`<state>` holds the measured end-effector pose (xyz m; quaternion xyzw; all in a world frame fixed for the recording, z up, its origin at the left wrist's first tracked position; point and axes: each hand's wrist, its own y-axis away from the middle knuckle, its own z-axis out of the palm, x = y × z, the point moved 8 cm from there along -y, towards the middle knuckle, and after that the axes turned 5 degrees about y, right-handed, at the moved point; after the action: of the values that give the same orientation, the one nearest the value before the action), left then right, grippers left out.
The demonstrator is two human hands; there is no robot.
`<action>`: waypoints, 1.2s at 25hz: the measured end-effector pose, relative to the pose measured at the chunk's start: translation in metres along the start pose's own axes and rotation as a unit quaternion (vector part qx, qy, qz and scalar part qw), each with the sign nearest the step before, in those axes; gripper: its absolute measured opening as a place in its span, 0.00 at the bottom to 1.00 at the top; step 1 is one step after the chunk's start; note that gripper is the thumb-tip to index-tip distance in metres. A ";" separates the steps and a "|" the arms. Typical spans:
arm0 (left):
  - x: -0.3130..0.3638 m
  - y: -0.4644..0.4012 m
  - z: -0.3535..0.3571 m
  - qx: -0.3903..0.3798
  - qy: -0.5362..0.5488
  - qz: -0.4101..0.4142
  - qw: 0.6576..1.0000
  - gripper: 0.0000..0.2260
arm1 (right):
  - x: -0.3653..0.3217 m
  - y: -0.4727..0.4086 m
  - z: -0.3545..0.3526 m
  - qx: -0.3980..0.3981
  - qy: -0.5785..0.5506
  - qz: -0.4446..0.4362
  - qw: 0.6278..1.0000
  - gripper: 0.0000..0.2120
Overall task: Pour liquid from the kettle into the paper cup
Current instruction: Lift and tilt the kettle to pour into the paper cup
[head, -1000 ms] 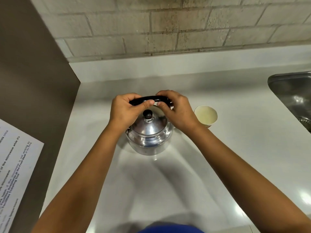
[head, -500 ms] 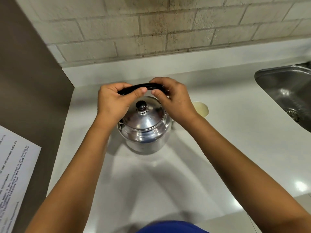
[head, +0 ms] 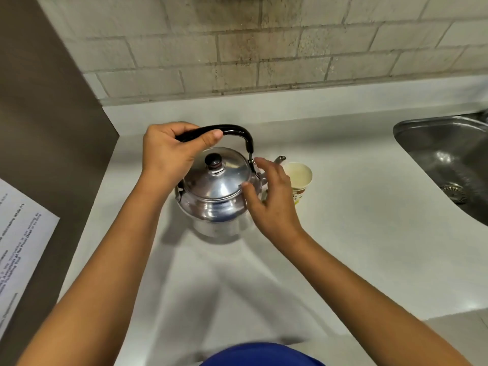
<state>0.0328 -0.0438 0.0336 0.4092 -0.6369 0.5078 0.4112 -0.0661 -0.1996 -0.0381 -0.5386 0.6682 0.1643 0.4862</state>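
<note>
A shiny metal kettle with a black knob on its lid and a black arched handle stands on the white counter. My left hand is closed around the left part of the handle. My right hand is off the handle, fingers spread, resting against the kettle's right side near the lid rim. Just right of the kettle stands a paper cup, upright, its inside pale; my right hand hides its lower left. The kettle's spout tip points toward the cup.
A steel sink with a drain is set into the counter at the right. A brown panel with a printed notice rises on the left. A brick wall backs the counter.
My right hand has let go of the handle and dropped to the kettle's right side. The left hand still grips the handle. The cup shows more fully beside the kettle.
</note>
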 end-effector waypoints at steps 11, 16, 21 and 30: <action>0.012 0.007 0.034 -0.012 -0.076 0.015 0.997 0.08 | 0.041 0.033 0.026 -0.131 -0.112 0.067 0.983 0.41; 0.023 -0.001 0.048 -0.027 -0.129 0.017 0.991 0.10 | 0.047 0.027 0.025 -0.122 -0.156 0.086 0.976 0.43; 0.030 -0.007 0.059 -0.039 -0.192 0.005 0.981 0.14 | 0.049 0.023 0.029 -0.128 -0.200 0.107 0.966 0.42; 0.038 -0.014 0.081 -0.078 -0.262 -0.008 0.962 0.16 | 0.051 0.021 0.031 -0.111 -0.275 0.131 0.946 0.41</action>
<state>0.0246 -0.1293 0.0614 0.4996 -0.7567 0.3286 0.2642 -0.0669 -0.1973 -0.1018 -0.4305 0.5511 0.4414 0.5623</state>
